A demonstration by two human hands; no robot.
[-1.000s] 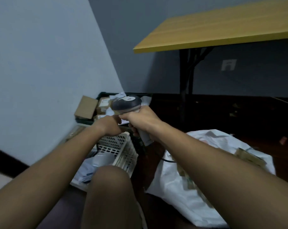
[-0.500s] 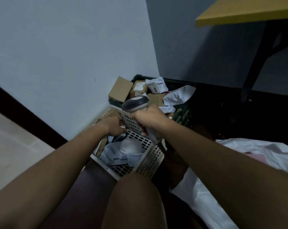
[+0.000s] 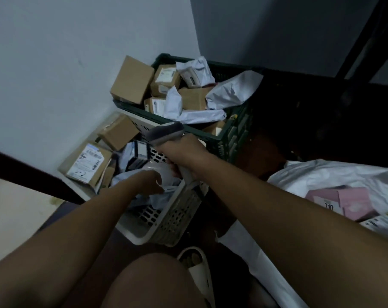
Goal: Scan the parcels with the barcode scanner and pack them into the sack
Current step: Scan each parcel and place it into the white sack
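From the head view, my right hand [image 3: 184, 155] is wrapped round the grip of the barcode scanner [image 3: 165, 133], and my left hand [image 3: 152, 182] reaches down into the white basket [image 3: 166, 225], fingers curled onto a pale plastic mailer [image 3: 164, 172] — pinched, I judge, though the fingertips are partly hidden. That mailer lies near the basket's right wall, just under the scanner, among other parcels such as the labelled box [image 3: 88, 163] at the far left. More parcels fill the dark green crate [image 3: 228, 138] behind. The sack [image 3: 322, 176] lies open at my right, with a pink box [image 3: 348, 201] already inside.

Risks as I see them: the mailer is slick and limp, so a shallow pinch could let it slide back; its label may face down or crease, and the scan would fail.

The scanner's head points away from me and leftward, toward the basket's far side; its long axis runs from the handle in my fist up and left to the head — not yet aimed at the mailer.
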